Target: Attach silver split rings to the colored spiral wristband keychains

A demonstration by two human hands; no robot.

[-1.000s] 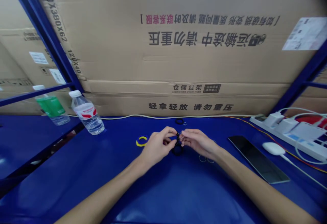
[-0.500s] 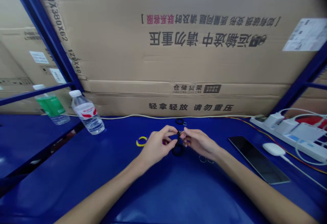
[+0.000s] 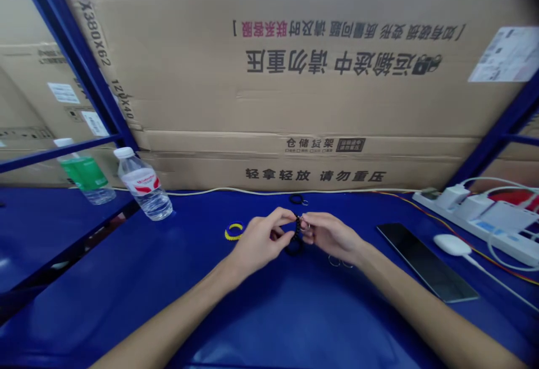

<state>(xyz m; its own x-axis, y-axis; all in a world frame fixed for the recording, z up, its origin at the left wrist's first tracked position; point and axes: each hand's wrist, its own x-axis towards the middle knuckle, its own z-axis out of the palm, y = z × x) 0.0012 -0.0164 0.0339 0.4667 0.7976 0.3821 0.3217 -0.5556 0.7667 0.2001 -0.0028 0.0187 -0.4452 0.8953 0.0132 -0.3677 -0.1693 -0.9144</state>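
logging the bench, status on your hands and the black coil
Left hand and right hand pinching black coil. Small metal ring at right fingers. Yellow-black coil off left hand, not in the way.

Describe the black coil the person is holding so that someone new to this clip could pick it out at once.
Find the large cardboard carton behind the blue work surface, then look to the centre, where the left hand and right hand meet. The black coiled band is pinched between their fingers. Unlike the black coil and yellow-and-black coil nearby, it is held.
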